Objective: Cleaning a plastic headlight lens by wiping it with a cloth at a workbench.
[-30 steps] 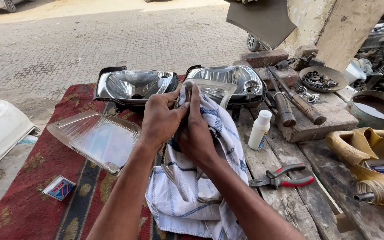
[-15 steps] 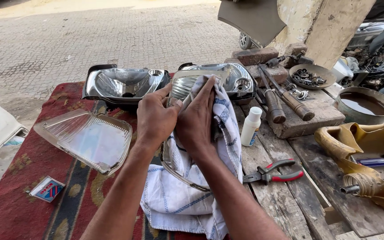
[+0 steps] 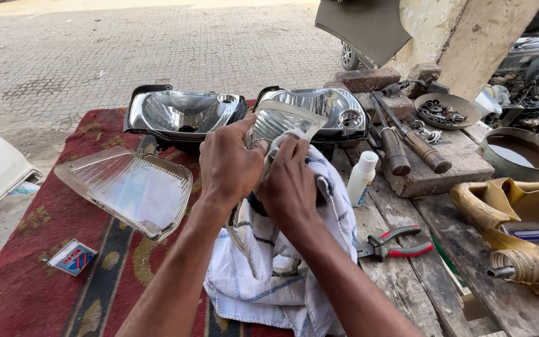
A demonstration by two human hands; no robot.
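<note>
Head view lenses: two; one glass lens (image 3: 282,122) gripped by left hand (image 3: 229,162), one lens (image 3: 129,190) on rug.
Right hand (image 3: 291,184): fingers pressing one white cloth (image 3: 269,274) against it.
Reflectors: two, (image 3: 182,112) and (image 3: 329,109).

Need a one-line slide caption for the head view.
Both hands, left hand and right hand, hold a clear headlight lens wrapped in a white cloth.

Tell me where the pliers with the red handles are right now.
In the head view the pliers lie on the wooden bench, right of the white cloth and the right hand, just below the small white bottle.
</note>
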